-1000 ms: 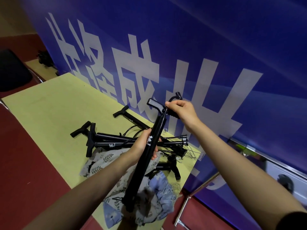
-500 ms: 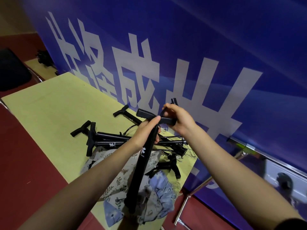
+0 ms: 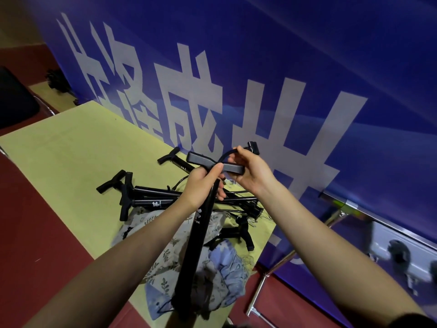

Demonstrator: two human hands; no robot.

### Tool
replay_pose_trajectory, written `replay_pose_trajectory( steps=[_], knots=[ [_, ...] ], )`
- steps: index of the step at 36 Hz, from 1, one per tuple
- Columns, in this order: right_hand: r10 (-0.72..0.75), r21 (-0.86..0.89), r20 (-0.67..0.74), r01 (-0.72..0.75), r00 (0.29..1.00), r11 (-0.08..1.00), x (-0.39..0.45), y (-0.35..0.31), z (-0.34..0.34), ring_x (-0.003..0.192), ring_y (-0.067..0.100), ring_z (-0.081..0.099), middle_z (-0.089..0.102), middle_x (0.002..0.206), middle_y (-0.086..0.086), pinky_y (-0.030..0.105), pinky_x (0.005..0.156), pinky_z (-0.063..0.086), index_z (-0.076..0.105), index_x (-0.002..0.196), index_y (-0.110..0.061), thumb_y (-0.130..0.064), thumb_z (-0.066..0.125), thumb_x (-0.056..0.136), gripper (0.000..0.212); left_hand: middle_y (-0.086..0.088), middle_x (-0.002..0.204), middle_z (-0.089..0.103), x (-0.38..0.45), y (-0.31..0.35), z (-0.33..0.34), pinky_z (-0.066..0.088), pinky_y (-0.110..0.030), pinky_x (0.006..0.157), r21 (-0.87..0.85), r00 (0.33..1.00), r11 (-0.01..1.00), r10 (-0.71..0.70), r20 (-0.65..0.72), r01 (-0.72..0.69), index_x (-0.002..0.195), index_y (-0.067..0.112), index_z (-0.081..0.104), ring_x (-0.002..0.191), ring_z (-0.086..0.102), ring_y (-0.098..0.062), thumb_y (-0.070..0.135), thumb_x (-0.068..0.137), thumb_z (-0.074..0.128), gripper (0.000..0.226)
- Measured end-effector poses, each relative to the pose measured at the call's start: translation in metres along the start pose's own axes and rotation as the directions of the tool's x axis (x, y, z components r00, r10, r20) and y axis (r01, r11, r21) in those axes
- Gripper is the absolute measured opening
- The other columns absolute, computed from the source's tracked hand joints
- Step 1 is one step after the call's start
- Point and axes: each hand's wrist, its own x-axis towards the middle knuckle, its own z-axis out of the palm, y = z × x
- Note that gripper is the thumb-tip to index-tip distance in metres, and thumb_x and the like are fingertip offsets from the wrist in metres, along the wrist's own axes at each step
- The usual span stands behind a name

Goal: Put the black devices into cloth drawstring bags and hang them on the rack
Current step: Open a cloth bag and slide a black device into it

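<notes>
Hands [image 3: 227,178] around upright black device [image 3: 196,237]

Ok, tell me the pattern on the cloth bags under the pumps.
Leaf print on pale cloth bags, some blue; head view.

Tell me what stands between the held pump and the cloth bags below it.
Nothing visible does. The left hand grips the top of the held pump's barrel, the right hand pinches its hose, and its lower end already hangs over the cloth bags on the table. No bag mouth shows open.
</notes>
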Motion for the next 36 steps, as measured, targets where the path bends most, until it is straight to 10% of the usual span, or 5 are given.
replay_pose_trajectory(
  steps=[6,15,25,32,36],
  knots=[
    [-0.036,-0.061,-0.005,0.035,0.999,0.998,0.000,0.006,-0.005,0.088,0.020,0.063,0.064,0.089,0.006,0.031,0.076,0.051,0.060,0.097,-0.011,-0.018,0.053,0.096,0.010,-0.005,0.059,0.058,0.005,0.001,0.000,0.052,-0.027,0.050,0.003,1.000,1.000,-0.007,0.010,0.007,0.082,0.007,0.060,0.047,0.058,-0.019,0.030,0.101,0.047,0.033],
    [0.020,-0.636,0.069,0.029,0.997,0.771,-0.017,0.042,-0.031,0.097,0.021,0.062,0.064,0.102,0.008,0.035,0.084,0.050,0.057,0.116,-0.014,-0.044,0.038,0.101,0.039,-0.001,0.063,0.057,0.029,-0.012,-0.015,0.051,-0.031,0.063,-0.271,0.949,0.957,-0.179,-0.259,0.107,0.083,0.011,0.060,0.057,0.057,-0.018,0.040,0.098,0.049,0.034],
    [0.196,-0.844,0.230,0.094,0.953,0.529,-0.031,0.070,-0.041,0.078,0.021,0.068,0.070,0.089,0.007,0.031,0.078,0.054,0.055,0.109,-0.016,-0.053,0.040,0.097,0.041,0.000,0.067,0.058,0.026,-0.022,-0.013,0.048,-0.032,0.081,-0.442,0.979,0.887,-0.187,-0.075,0.136,0.094,0.010,0.057,0.069,0.056,-0.015,0.048,0.101,0.035,0.044],
    [-0.055,-0.775,0.145,0.148,0.988,0.615,-0.019,0.070,-0.058,0.059,0.016,0.060,0.064,0.071,0.003,0.030,0.064,0.051,0.058,0.097,-0.012,-0.049,0.049,0.095,0.038,-0.003,0.129,0.056,0.017,-0.026,-0.017,0.039,-0.041,0.104,0.013,0.982,0.982,-0.187,0.028,0.187,0.134,0.021,0.049,0.122,0.049,-0.014,0.053,0.100,0.030,0.050],
    [-0.170,-0.820,0.158,0.226,0.973,0.527,-0.019,0.062,-0.063,0.071,0.018,0.065,0.067,0.078,0.005,0.033,0.071,0.053,0.057,0.090,-0.015,-0.049,0.051,0.094,0.034,0.001,0.127,0.053,0.001,-0.058,-0.036,0.040,-0.034,0.100,0.439,0.979,0.882,-0.201,0.018,0.173,0.135,0.019,0.049,0.124,0.050,-0.017,0.062,0.090,0.049,0.062]
  ],
)
